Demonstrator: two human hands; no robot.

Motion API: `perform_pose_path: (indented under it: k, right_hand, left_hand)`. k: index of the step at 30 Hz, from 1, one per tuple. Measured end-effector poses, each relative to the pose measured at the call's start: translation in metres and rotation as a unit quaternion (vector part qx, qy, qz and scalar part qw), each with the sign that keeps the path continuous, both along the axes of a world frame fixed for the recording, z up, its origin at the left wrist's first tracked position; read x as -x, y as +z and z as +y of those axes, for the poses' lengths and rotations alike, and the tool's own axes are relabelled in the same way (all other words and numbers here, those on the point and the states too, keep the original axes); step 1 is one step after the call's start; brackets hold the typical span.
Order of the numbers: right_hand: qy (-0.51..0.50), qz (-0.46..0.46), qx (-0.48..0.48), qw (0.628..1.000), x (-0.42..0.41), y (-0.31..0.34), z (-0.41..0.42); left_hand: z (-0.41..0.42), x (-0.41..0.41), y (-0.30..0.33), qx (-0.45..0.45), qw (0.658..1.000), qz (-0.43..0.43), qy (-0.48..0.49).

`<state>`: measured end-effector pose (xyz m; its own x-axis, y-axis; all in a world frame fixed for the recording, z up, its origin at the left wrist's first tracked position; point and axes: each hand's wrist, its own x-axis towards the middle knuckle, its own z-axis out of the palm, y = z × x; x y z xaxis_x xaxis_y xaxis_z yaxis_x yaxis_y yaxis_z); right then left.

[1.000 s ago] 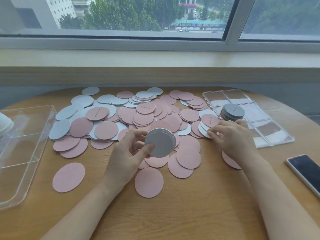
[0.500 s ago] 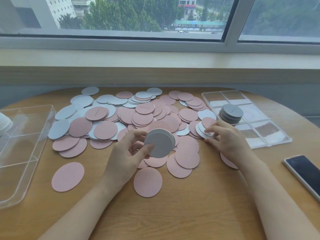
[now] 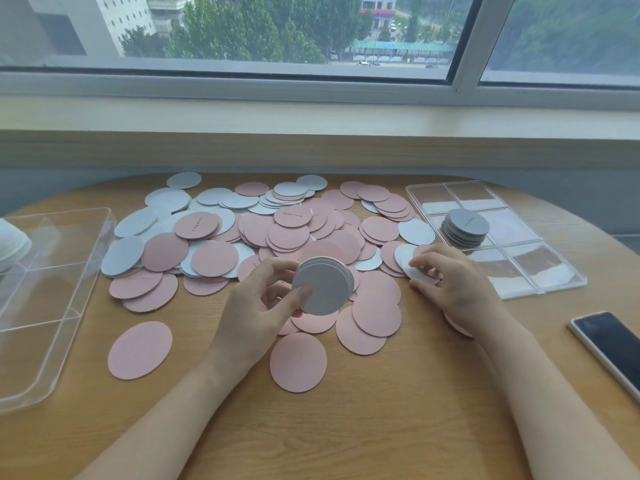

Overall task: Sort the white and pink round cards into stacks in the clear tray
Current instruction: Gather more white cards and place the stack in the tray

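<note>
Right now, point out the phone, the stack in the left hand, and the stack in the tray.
phone (image 3: 609, 344), head view, dark screen.
held stack (image 3: 320, 287), head view, top card.
tray stack (image 3: 465, 225), head view, top card.

Head view, looking forward and down (close), over table

Soft, even daylight enters through the window ahead; shadows on the desk are faint. Wide-angle bending curves the edges, and detail is slightly soft.

We see a dark-screened smartphone lying flat at the right edge of our round wooden desk, beneath a wide window.
</note>
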<state>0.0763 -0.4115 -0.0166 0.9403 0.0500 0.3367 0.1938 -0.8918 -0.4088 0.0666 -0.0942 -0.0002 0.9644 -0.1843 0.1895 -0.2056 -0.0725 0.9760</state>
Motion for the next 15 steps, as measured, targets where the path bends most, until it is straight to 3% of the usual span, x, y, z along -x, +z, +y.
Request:
perform_pose_path:
  k: [5, 11, 15]
  right_hand:
    - [-0.005, -0.042, 0.009, 0.999, 0.001, 0.000, 0.002]
    - [-0.053, -0.175, 0.075, 0.980, 0.003, 0.006, 0.009]
    - [-0.058, -0.200, -0.009, 0.978, 0.010, 0.014, 0.021]
  left_hand:
    - [0.000, -0.001, -0.002, 0.000, 1.000, 0.000, -0.001]
    - [0.000, -0.001, -0.003, 0.003, 1.000, -0.002, -0.003]
    - [0.000, -0.001, -0.004, 0.004, 1.000, -0.001, -0.010]
